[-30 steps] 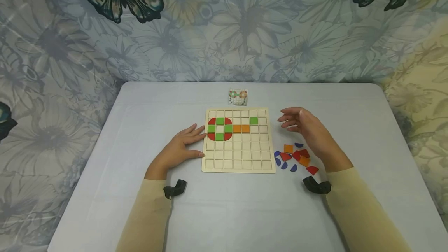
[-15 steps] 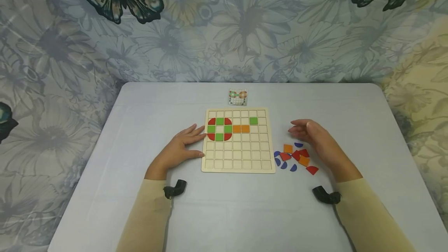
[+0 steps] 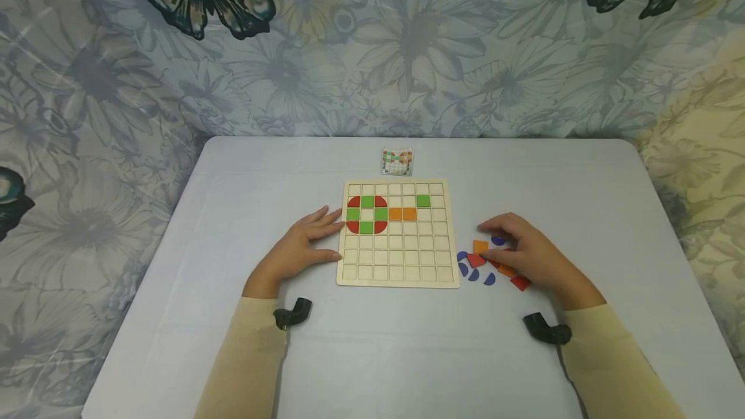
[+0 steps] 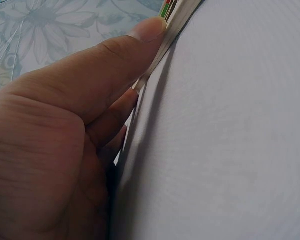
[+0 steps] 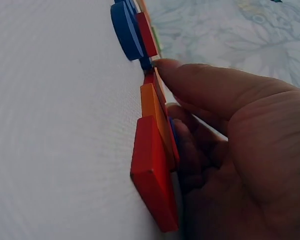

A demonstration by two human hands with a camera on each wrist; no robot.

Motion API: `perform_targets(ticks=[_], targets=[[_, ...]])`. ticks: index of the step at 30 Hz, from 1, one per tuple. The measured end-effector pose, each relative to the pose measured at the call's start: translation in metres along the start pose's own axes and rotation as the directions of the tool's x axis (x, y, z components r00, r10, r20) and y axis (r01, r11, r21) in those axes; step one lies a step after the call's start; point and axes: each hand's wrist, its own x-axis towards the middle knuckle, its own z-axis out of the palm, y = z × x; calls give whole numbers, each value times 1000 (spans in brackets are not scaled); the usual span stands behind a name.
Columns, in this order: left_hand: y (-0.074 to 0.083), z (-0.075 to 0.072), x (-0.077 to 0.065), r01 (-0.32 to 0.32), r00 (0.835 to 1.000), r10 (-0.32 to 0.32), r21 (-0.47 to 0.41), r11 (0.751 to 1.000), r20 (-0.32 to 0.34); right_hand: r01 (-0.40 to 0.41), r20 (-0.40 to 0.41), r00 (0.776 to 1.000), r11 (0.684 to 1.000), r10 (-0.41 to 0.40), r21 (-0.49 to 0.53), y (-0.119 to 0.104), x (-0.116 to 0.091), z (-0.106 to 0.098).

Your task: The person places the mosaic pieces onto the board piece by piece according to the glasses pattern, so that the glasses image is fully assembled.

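Note:
A pale wooden grid board (image 3: 398, 255) lies on the table, with red, green and orange pieces set in its upper cells. Against its left edge rest the fingertips and thumb of my left hand (image 3: 299, 247), fingers fairly straight. My right hand (image 3: 526, 254) is over the loose pieces right of the board, thumb and fingers apart. An orange square (image 3: 480, 246) shows just beyond the thumb tip. Red quarter-round pieces (image 5: 152, 175) and an orange piece (image 5: 153, 107) lie beside that hand in the right wrist view. The hand partly hides the pile.
Blue half-round pieces (image 3: 489, 279) lie scattered near the board's lower right. Behind the board lies a small card (image 3: 398, 161) printed with a coloured grid pattern. A white table (image 3: 407, 348) stretches around, with a flower-patterned cloth (image 3: 349, 83) hanging behind.
My right hand has come from beside the board's upper right, first back and right, then down over the loose pieces. The left hand stays at the board's edge.

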Motion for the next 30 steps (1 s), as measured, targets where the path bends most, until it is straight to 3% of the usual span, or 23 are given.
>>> perform_targets(ticks=[8, 15, 21, 30], targets=[[0, 1, 0, 7, 1000, -7, 4, 1000, -3, 39, 12, 999, 999, -39, -27, -2, -1, 1], [0, 1, 0, 7, 1000, -7, 5, 1000, -7, 25, 45, 999, 999, -23, -48, -5, -2, -3], [-1, 1, 0, 1, 1000, -1, 2, 1000, -12, 60, 19, 998, 997, -59, -58, -4, -3, -1], [-2, 1, 0, -1, 1000, 1, 12, 1000, -9, 24, -1, 1000, 998, -24, -58, -7, -3, 2]])
